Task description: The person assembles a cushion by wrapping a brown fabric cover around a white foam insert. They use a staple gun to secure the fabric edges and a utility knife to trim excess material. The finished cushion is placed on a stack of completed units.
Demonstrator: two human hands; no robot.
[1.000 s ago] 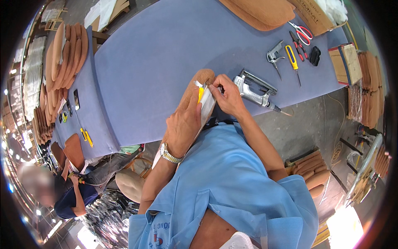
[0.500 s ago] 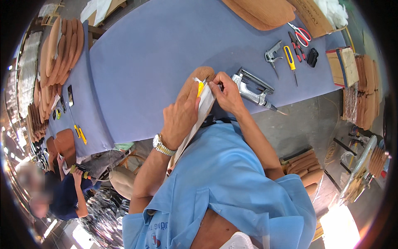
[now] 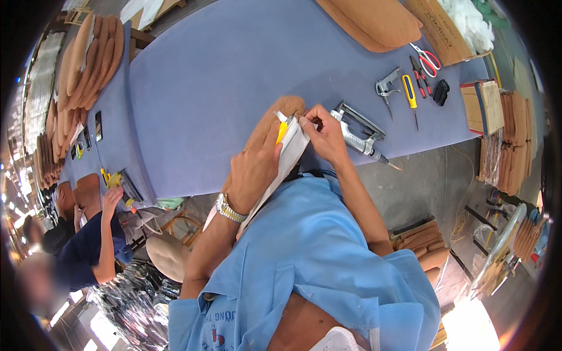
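My left hand [image 3: 256, 171], with a watch on the wrist, is closed round a yellow-handled tool [image 3: 282, 132] whose tip is hard to make out. The tool lies against a brown padded panel [image 3: 264, 133] with a white underside, standing on edge in front of my body. Beside the tool's far end, my right hand [image 3: 325, 136] pinches the panel's edge near its rounded top; the fingertips partly hide what is gripped. Just right of that hand a silver staple gun [image 3: 357, 130] rests on the blue-grey table [image 3: 205, 88].
An air blow gun [image 3: 387, 88], a yellow screwdriver [image 3: 409, 93], pliers [image 3: 419, 76] and red-handled scissors [image 3: 429, 61] lie at the right. Brown panels [image 3: 369, 23] and a cardboard box [image 3: 442, 32] stand beyond. At the left, a co-worker's hand [image 3: 111, 199] holds another staple gun [image 3: 124, 186].
My hands stay almost in place, the right fingers shifting slightly along the panel edge. At the left, the co-worker's staple gun has risen to the table's edge.
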